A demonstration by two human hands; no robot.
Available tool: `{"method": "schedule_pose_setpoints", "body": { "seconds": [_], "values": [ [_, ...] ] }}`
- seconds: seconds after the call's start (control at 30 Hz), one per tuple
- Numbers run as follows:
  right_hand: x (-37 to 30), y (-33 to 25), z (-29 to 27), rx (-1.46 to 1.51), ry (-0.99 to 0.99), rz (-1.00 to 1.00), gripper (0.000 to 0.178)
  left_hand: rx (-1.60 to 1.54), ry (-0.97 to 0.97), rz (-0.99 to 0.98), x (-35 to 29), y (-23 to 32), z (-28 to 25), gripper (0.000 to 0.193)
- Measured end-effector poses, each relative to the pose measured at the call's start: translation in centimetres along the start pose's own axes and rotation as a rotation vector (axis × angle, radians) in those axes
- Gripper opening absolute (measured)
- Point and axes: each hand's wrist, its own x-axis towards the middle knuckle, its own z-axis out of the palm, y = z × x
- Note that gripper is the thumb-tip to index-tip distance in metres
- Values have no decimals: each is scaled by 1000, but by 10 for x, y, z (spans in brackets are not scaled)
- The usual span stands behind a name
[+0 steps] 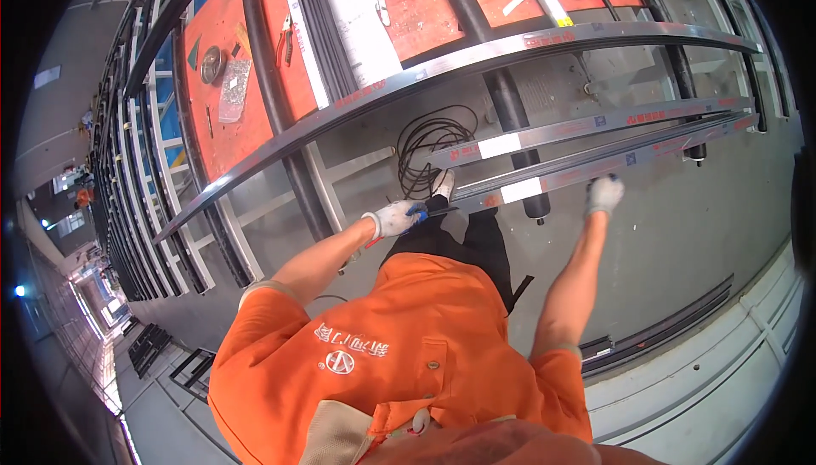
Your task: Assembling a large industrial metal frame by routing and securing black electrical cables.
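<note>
A pale work glove with blue on its fingers covers my left hand (395,219), which is closed beside the left end of a long metal profile (586,174). From its fingers a thin dark strip (442,211) reaches to that end; its exact kind is unclear. Something small and red shows below the wrist. My right hand (604,194), also gloved, is curled close to the near edge of the same profile. What its fingers hold, if anything, is hidden. Just behind lies a second film-covered profile (586,128), and farther off a longer one (459,62) crosses the rack.
Black padded rails (506,108) support the profiles. Red-handled pliers (284,42), a metal bowl (212,65), a clear bag (235,91) and a bundle of dark strips (316,23) lie on the red tabletop (246,133). A black cable coil (425,146) is on the floor by my foot.
</note>
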Motion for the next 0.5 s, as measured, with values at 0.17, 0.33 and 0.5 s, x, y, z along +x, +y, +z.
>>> {"method": "schedule_pose_setpoints", "body": {
  "seconds": [0.17,0.33,0.5],
  "values": [
    [27,-165,-96,-212,99,-275,20,74,31,-67,-13,-1,5,30],
    [0,-272,-183,-431,273,-606,18,116,-28,-133,-12,-19,8,32],
    [0,-22,0,-669,277,-895,17,84,3,-287,-42,-27,13,34]
  ]
}}
